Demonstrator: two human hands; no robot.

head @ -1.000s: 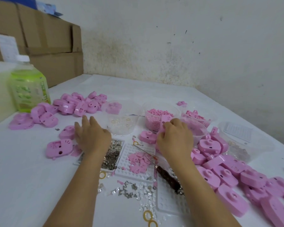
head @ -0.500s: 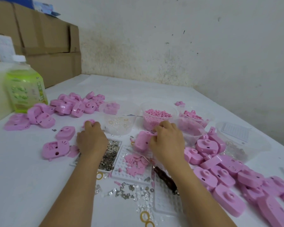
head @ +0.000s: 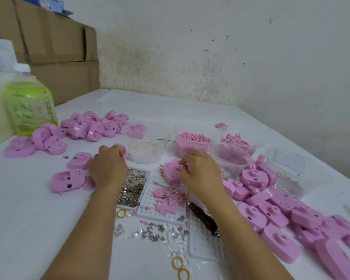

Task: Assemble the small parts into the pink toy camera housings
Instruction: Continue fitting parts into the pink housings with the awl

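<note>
Two bare hands are shown, the left hand and the right hand, each joined to a bare forearm that is cut off by the lower edge of the view. The forearms are seen to be slim and smooth, and the fingers short, with rounded knuckles. The nails cannot be made out.

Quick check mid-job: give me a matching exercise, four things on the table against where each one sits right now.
Things:
1 green bottle
2 tub of pink pellets
3 tray of metal clips
4 dark-handled tool

Places:
A just behind the right hand, toward the camera
B far left edge of the table
C beside the left hand
D beyond the right hand

Pairs: 1-B; 2-D; 3-C; 4-A
</note>
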